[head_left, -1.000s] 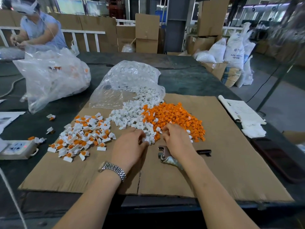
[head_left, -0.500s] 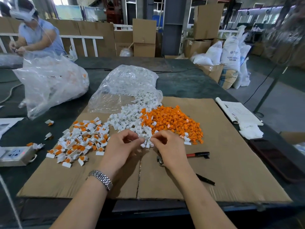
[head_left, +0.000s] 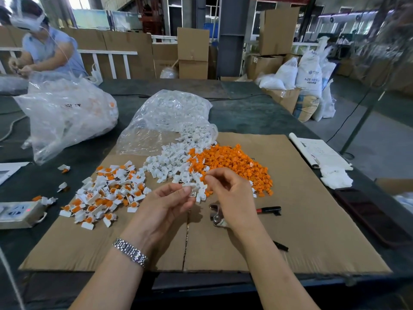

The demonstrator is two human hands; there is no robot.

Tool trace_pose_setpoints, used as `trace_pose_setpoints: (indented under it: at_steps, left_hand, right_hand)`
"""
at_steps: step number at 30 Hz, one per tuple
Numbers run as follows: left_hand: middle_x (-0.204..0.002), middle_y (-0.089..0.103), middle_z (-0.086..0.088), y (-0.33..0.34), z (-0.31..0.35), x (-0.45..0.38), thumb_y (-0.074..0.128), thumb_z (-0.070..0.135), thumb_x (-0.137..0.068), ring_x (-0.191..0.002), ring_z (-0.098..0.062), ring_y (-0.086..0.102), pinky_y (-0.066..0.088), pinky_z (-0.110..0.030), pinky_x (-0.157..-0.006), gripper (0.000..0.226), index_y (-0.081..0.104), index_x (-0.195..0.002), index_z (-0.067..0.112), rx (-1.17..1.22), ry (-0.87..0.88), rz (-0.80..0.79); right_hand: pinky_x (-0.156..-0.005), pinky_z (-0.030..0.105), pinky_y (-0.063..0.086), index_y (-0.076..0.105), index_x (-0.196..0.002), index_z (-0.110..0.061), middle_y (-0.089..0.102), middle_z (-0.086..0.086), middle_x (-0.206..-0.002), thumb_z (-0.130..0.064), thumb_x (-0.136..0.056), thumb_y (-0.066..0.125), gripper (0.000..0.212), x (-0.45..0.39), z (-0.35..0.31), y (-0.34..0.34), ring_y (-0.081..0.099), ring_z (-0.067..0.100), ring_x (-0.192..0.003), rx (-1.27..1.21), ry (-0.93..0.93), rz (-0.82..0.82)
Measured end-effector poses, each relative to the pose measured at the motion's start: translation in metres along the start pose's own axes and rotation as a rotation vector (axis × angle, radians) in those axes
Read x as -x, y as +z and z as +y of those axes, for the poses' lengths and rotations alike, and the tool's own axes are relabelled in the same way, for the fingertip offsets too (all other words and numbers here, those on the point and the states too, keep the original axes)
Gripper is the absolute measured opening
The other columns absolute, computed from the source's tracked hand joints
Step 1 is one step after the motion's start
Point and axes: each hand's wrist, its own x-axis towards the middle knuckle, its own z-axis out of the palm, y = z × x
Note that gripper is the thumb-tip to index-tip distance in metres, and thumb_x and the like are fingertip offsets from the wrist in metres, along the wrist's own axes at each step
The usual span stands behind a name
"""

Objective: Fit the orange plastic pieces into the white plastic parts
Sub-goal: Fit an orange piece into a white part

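Orange pieces (head_left: 232, 163); white parts (head_left: 169, 161); brown cardboard (head_left: 312, 231); silver watch (head_left: 130, 252).

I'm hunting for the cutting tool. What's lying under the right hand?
Under the right hand lie pliers on the cardboard: metal head and one black-and-red handle show. The wrist covers their middle, so the joint cannot be seen.

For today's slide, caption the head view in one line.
Left hand pinches a white part, right hand meets it above the orange pile.
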Motion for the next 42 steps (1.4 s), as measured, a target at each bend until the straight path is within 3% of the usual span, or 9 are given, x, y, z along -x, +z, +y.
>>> trace_pose_setpoints:
  at_steps: [4, 12, 17, 21, 26, 30, 34, 40, 42]
  left_hand:
    - [-0.093, 0.075, -0.018, 0.002, -0.001, -0.001, 0.079, 0.001, -0.075, -0.084, -0.024, 0.076, 0.062, -0.025, -0.070, 0.007, 0.078, -0.076, 0.008, 0.058, -0.006, 0.021]
    - [-0.099, 0.074, -0.023, 0.004, -0.001, 0.006, 0.075, -0.003, -0.079, -0.090, -0.027, 0.076, 0.062, -0.025, -0.068, 0.013, 0.074, -0.091, -0.005, 0.154, -0.049, -0.013]
    - [-0.118, 0.067, -0.035, 0.004, -0.002, 0.009, 0.070, -0.012, -0.080, -0.108, -0.039, 0.072, 0.063, -0.029, -0.073, 0.019, 0.069, -0.099, -0.012, 0.206, -0.078, -0.062]
    - [-0.120, 0.067, -0.034, 0.005, 0.000, 0.009, 0.068, -0.013, -0.081, -0.104, -0.036, 0.074, 0.063, -0.028, -0.072, 0.020, 0.072, -0.100, -0.012, 0.214, -0.088, -0.087]
    - [-0.106, 0.071, -0.022, 0.009, -0.003, 0.011, 0.073, -0.012, -0.078, -0.095, -0.028, 0.072, 0.059, -0.027, -0.077, 0.018, 0.077, -0.093, -0.002, 0.060, 0.028, -0.068]
    - [-0.095, 0.074, -0.012, 0.012, -0.001, 0.016, 0.076, -0.004, -0.083, -0.085, -0.025, 0.071, 0.059, -0.029, -0.080, 0.017, 0.078, -0.092, 0.011, -0.328, 0.199, 0.003]
    - [-0.096, 0.078, -0.008, 0.014, 0.003, 0.020, 0.078, 0.002, -0.083, -0.089, -0.021, 0.075, 0.060, -0.027, -0.080, 0.021, 0.078, -0.095, 0.019, -0.537, 0.278, 0.010]
    - [-0.097, 0.077, -0.009, 0.013, 0.002, 0.022, 0.078, 0.002, -0.079, -0.087, -0.018, 0.073, 0.059, -0.023, -0.077, 0.029, 0.072, -0.107, 0.008, -0.466, 0.280, 0.012]
    - [-0.095, 0.075, -0.015, 0.014, -0.003, 0.021, 0.077, 0.003, -0.076, -0.084, -0.022, 0.073, 0.059, -0.024, -0.073, 0.030, 0.071, -0.106, 0.001, -0.271, 0.217, -0.004]
  right_hand:
    - [-0.068, 0.013, 0.046, 0.072, -0.093, -0.022, 0.067, -0.019, -0.079, -0.020, -0.094, 0.070, 0.003, 0.004, -0.001, 0.003, 0.059, -0.002, -0.074, 0.131, 0.002, -0.154]
    - [-0.074, 0.021, 0.047, 0.070, -0.093, -0.022, 0.066, -0.010, -0.090, -0.021, -0.095, 0.067, 0.003, 0.004, 0.003, 0.003, 0.058, 0.007, -0.083, 0.241, -0.070, -0.124]
    - [-0.072, 0.015, 0.045, 0.070, -0.092, -0.022, 0.065, -0.013, -0.089, -0.016, -0.095, 0.068, 0.006, 0.004, 0.003, 0.000, 0.059, 0.004, -0.083, 0.228, -0.106, -0.142]
    - [-0.072, 0.015, 0.046, 0.070, -0.096, -0.020, 0.066, -0.013, -0.086, -0.015, -0.096, 0.066, 0.007, 0.005, 0.002, -0.002, 0.059, 0.002, -0.080, 0.134, -0.078, -0.129]
    - [-0.073, 0.016, 0.046, 0.068, -0.095, -0.025, 0.065, -0.016, -0.085, -0.018, -0.097, 0.065, 0.008, 0.007, -0.003, -0.003, 0.059, 0.002, -0.079, 0.106, -0.083, -0.087]
    - [-0.071, 0.014, 0.044, 0.067, -0.094, -0.024, 0.063, -0.013, -0.088, -0.018, -0.096, 0.065, 0.007, 0.007, -0.005, -0.003, 0.057, 0.003, -0.080, 0.192, -0.107, -0.136]
    - [-0.071, 0.012, 0.042, 0.067, -0.091, -0.025, 0.059, -0.014, -0.092, -0.020, -0.095, 0.067, 0.007, 0.009, -0.005, -0.002, 0.057, 0.003, -0.081, 0.300, -0.127, -0.179]
    - [-0.067, 0.012, 0.042, 0.067, -0.094, -0.024, 0.061, -0.014, -0.088, -0.023, -0.096, 0.066, 0.003, 0.009, -0.006, -0.002, 0.056, 0.000, -0.078, 0.328, -0.086, -0.199]
    - [-0.065, 0.015, 0.044, 0.067, -0.094, -0.024, 0.064, -0.012, -0.085, -0.022, -0.096, 0.066, 0.003, 0.008, -0.008, -0.003, 0.059, 0.005, -0.077, 0.283, -0.051, -0.220]
